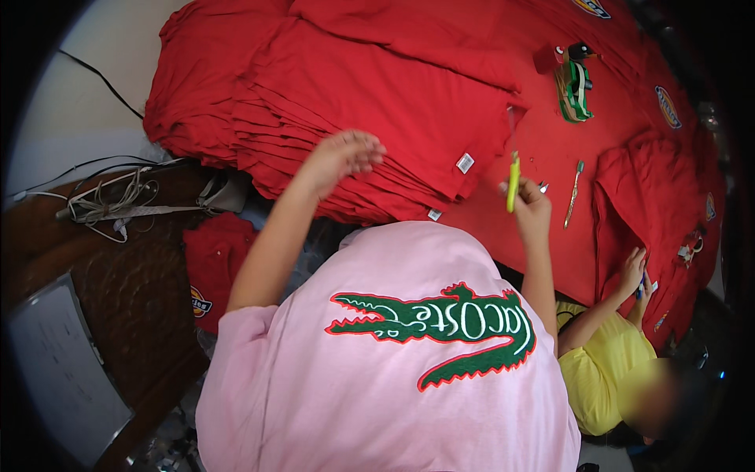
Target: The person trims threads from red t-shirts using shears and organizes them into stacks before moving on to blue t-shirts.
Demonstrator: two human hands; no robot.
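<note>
My left hand hovers over the near left part of a stack of folded red garments, fingers stretched and a little blurred, holding nothing. To the right of the stack, my right hand grips a slim yellow-green tool that points away from me; its exact kind does not show clearly. Small white labels with dark print lie on the garments' near right corner. Just beside my right fingers, a small silvery piece rests on the red surface.
Right of my hand lies a thin toothbrush-like stick. Farther off stands a green tape dispenser. A co-worker in yellow handles red cloth at the right. Tangled cables and a brown wooden surface are at left.
</note>
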